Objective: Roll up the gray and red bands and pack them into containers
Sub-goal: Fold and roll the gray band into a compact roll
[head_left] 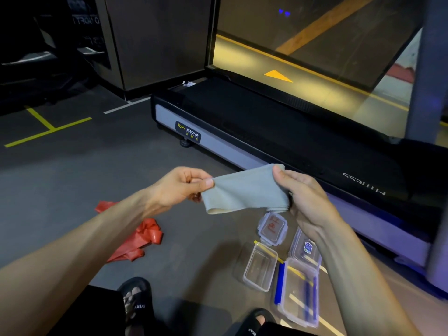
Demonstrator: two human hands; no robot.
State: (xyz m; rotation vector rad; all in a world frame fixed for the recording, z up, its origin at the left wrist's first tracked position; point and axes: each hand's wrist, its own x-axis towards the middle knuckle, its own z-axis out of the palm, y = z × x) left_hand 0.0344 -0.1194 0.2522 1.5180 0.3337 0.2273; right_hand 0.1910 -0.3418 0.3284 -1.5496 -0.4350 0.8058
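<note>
I hold the gray band folded flat in the air between both hands. My left hand pinches its left end between thumb and fingers. My right hand grips its right end, where the layers bunch. The red band lies crumpled on the floor under my left forearm. Below my right hand, a small clear container stands open on the floor beside its lid. A larger clear container with blue clips and its lid lie to the right.
A black treadmill runs along the floor just beyond my hands. Its upright post stands at the right. My two feet in black slides are at the bottom. Yellow tape lines mark the gray floor at left.
</note>
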